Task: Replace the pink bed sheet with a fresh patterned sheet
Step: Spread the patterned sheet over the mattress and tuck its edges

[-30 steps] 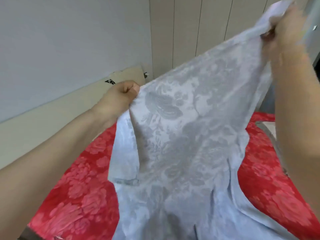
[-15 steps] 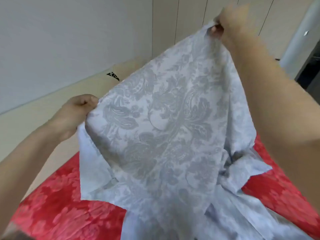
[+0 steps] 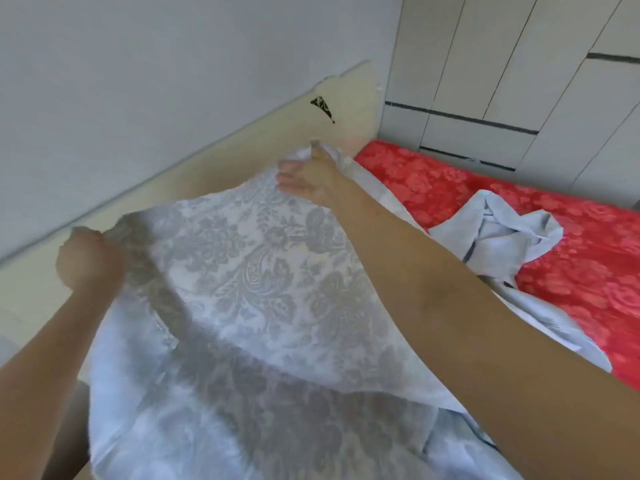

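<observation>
Left hand fisted round the patterned sheet edge; right hand fingers curled, pinching its far corner. The cloth is held taut between them, probably to spread it toward the headboard. It overhangs the pink sheet, which is still on the bed. A bunched fold lies there and needs shaking out.

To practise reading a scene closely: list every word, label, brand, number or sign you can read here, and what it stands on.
No readable text anywhere.
On the cream board, the black triangular mark: too blurred to tell if it holds writing.
On the patterned sheet and red bed sheet: floral designs only.
</observation>
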Demonstrator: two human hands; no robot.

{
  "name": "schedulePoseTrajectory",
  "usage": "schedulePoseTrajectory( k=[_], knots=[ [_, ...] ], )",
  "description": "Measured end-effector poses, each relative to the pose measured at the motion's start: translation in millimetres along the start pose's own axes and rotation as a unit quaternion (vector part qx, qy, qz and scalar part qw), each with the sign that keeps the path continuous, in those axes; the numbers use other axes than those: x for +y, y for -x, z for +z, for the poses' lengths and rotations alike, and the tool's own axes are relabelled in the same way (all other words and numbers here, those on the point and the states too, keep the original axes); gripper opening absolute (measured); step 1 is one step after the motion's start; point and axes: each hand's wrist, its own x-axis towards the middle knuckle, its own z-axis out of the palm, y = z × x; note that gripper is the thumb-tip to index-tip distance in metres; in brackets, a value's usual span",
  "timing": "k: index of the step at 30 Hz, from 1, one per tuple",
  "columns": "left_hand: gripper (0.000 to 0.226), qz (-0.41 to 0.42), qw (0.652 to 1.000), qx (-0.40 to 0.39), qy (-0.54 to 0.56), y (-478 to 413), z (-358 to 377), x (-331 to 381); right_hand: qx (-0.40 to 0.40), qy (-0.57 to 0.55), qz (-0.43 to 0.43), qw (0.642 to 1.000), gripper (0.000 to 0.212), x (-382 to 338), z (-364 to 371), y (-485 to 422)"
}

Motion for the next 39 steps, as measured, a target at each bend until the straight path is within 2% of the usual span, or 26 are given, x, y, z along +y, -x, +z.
schedulePoseTrajectory(
  k=[1, 2, 4, 6, 9, 11, 13, 15, 19, 21, 23, 25, 26, 27, 29, 33, 35, 36, 37, 39],
  knots=[
    [0.023, -0.01, 1.0, 0.002, 0.0, 6, -6, 14, -0.016, 0.001, 0.024, 1.0, 0.045, 9, 4, -13],
    [0.026, -0.035, 0.999, -0.012, -0.005, 15, -3, 24, -0.022, 0.029, 0.058, 0.998, 0.046, 18, 3, -17],
    [0.036, -0.039, 0.997, -0.042, -0.042, 18, 20, 30, -0.006, 0.118, 0.078, 0.99, 0.047, 48, 5, -22],
    [0.036, -0.025, 0.992, -0.078, -0.096, 25, 50, 30, 0.002, 0.147, 0.121, 0.982, 0.041, 81, -11, -18],
    [0.033, 0.062, 0.98, -0.138, -0.128, 44, 99, 49, 0.051, 0.209, 0.183, 0.959, 0.029, 132, -75, -8],
    [0.03, 0.145, 0.965, -0.171, -0.137, 56, 135, 70, 0.098, 0.26, 0.245, 0.929, 0.014, 159, -123, 5],
    [0.028, 0.22, 0.942, -0.212, -0.138, 76, 176, 98, 0.147, 0.303, 0.292, 0.895, 0.028, 178, -181, 19],
    [0.027, 0.316, 0.903, -0.262, -0.127, 104, 215, 127, 0.222, 0.327, 0.301, 0.868, 0.03, 193, -245, 37],
    [0.03, 0.483, 0.787, -0.361, -0.13, 189, 292, 187, 0.355, 0.373, 0.322, 0.794, 0.016, 200, -358, 83],
    [0.032, 0.543, 0.73, -0.396, -0.126, 240, 332, 214, 0.416, 0.403, 0.309, 0.755, 0.028, 204, -411, 103],
    [0.029, 0.592, 0.687, -0.408, -0.109, 281, 361, 232, 0.446, 0.429, 0.317, 0.719, 0.027, 212, -447, 118],
    [0.038, 0.651, 0.628, -0.415, -0.099, 331, 409, 252, 0.461, 0.463, 0.353, 0.67, 0.016, 230, -497, 130],
    [0.041, 0.671, 0.614, -0.406, -0.092, 345, 418, 257, 0.452, 0.486, 0.373, 0.648, 0.019, 234, -505, 133],
    [0.043, 0.697, 0.584, -0.408, -0.085, 375, 447, 267, 0.458, 0.504, 0.385, 0.624, 0.027, 244, -532, 137],
    [0.051, 0.739, 0.542, -0.391, -0.081, 408, 470, 281, 0.447, 0.549, 0.384, 0.593, 0.038, 256, -561, 137],
    [0.08, 0.782, 0.46, -0.391, -0.151, 473, 528, 299, 0.38, 0.634, 0.413, 0.532, 0.036, 292, -621, 130],
    [0.068, 0.787, 0.428, -0.399, -0.195, 489, 548, 308, 0.356, 0.634, 0.396, 0.561, 0.034, 314, -648, 128],
    [0.053, 0.794, 0.424, -0.387, -0.199, 496, 561, 313, 0.359, 0.646, 0.367, 0.565, 0.039, 323, -662, 127],
    [0.038, 0.796, 0.424, -0.387, -0.19, 498, 567, 320, 0.356, 0.663, 0.362, 0.55, 0.038, 322, -665, 126],
    [0.026, 0.789, 0.439, -0.403, -0.149, 492, 569, 342, 0.377, 0.643, 0.367, 0.557, 0.007, 302, -668, 130]
  ],
)
